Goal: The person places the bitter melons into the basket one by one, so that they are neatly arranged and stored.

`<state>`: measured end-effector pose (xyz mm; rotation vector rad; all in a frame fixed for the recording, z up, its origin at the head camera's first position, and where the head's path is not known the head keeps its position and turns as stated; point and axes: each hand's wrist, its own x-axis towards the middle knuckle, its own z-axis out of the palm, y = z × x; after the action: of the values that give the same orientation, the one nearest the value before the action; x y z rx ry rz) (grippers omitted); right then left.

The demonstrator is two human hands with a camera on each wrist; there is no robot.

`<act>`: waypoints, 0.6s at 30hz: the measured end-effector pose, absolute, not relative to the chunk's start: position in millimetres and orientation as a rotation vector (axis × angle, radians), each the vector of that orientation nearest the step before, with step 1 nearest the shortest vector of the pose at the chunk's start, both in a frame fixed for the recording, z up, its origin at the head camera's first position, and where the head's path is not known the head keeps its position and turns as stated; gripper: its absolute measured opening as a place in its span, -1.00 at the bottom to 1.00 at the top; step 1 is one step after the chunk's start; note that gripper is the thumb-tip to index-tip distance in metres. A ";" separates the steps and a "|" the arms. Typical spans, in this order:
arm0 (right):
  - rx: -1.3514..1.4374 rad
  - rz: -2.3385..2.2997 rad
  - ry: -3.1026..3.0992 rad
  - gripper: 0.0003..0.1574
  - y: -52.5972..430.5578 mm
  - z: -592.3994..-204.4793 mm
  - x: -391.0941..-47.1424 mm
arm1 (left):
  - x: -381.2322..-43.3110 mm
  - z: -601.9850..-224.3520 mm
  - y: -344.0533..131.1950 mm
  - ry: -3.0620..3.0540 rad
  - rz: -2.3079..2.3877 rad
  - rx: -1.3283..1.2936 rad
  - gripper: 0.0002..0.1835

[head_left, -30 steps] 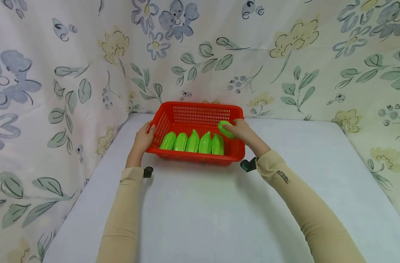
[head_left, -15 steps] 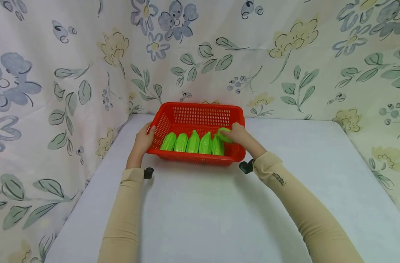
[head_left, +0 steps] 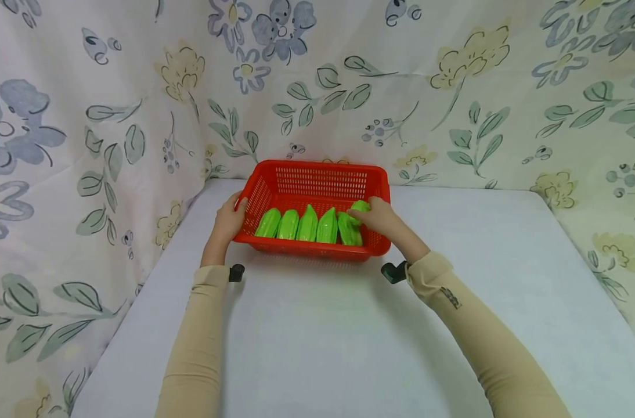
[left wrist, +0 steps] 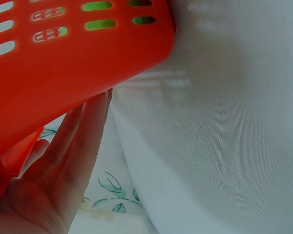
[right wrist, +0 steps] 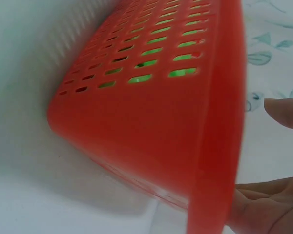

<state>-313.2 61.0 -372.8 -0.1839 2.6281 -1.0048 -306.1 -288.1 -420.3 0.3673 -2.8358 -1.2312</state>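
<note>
A red plastic basket with slotted sides stands at the back of the table, holding a row of glossy green ribbed bitter melons. My left hand grips the basket's left end, thumb over the rim. In the left wrist view the fingers reach up against the red outer wall. My right hand reaches over the right end and holds a bitter melon inside, its thumb across the top of the rightmost melon in the row. In the right wrist view the basket wall hides its fingertips.
A white cloth covers the table. Behind it and along the left side hangs a floral curtain. Dark wrist mounts sit at both cuffs.
My right hand has lowered its bitter melon toward the right end of the row, and the rightmost melon now leans. My left hand stays on the rim.
</note>
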 end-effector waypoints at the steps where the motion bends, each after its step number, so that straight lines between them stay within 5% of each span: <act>1: -0.180 -1.012 2.624 -0.16 61.4 -371.7 -311.8 | -305.8 -419.7 -287.7 -2.836 -1.232 0.367 -0.39; 18: -0.140 -1.171 2.574 -0.03 71.0 -369.4 -304.8 | -307.5 -420.5 -288.9 -2.848 -1.247 0.384 -0.40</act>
<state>-304.8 71.0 -369.4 -0.1398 2.5742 -1.1713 -307.5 -288.9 -420.5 0.3840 -2.8481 -1.2469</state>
